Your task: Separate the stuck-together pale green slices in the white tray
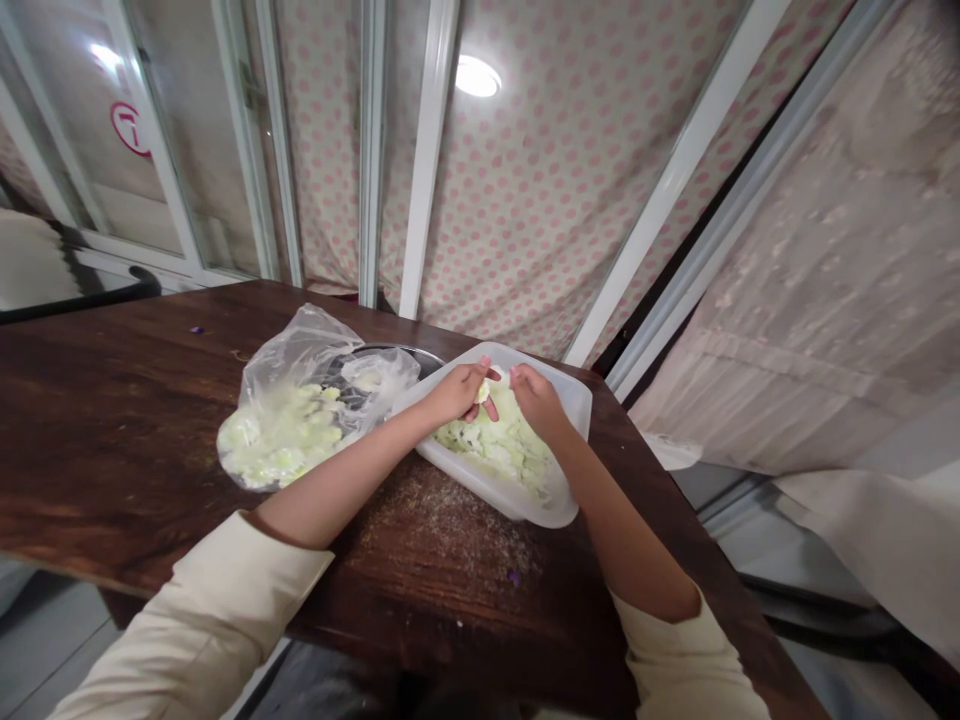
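Note:
A white plastic tub (574, 400) sits on the table, holding a heap of pale green leafy pieces (499, 447). Over it, my left hand (463, 390) holds a small pale green piece (483, 390) near its bent fingers. Just to the right, my right hand (534, 395) is closed above the tub, its fingertips near a whitish bit; what they pinch is too small to make out. A clear plastic bag (281, 430) with more pale green pieces lies left of the tub.
The dark wooden table (135, 420) carries a metal tray (424, 360) behind the bag and scattered pale grains (457, 530) in front of the tub. Dotted curtains and glass panels stand behind the table. A chair (142, 285) is at the left.

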`<action>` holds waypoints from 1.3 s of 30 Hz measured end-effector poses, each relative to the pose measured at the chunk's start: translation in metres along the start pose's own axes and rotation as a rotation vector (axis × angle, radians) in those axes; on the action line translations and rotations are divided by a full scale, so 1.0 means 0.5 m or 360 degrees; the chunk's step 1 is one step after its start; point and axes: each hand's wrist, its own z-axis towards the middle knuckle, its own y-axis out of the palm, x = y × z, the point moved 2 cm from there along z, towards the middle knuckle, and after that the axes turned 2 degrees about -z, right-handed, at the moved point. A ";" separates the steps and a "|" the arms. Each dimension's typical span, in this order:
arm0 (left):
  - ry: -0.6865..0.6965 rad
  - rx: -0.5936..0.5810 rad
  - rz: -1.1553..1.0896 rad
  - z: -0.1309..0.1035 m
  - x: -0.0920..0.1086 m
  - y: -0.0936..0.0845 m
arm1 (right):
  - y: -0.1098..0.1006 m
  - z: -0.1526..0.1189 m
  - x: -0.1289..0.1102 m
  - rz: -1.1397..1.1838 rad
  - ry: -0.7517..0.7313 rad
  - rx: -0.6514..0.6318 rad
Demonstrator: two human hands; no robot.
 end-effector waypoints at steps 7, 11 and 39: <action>0.0173 0.0001 -0.0088 -0.009 0.012 0.015 | 0.017 -0.014 -0.058 0.0220 -0.0287 -0.0400; 0.0144 -0.0059 -0.0220 -0.004 0.011 0.023 | 0.016 -0.008 -0.049 0.0359 -0.0205 -0.0372; 0.0234 0.0062 -0.0244 0.007 0.000 0.012 | -0.025 0.016 0.027 -0.0031 0.0119 0.0378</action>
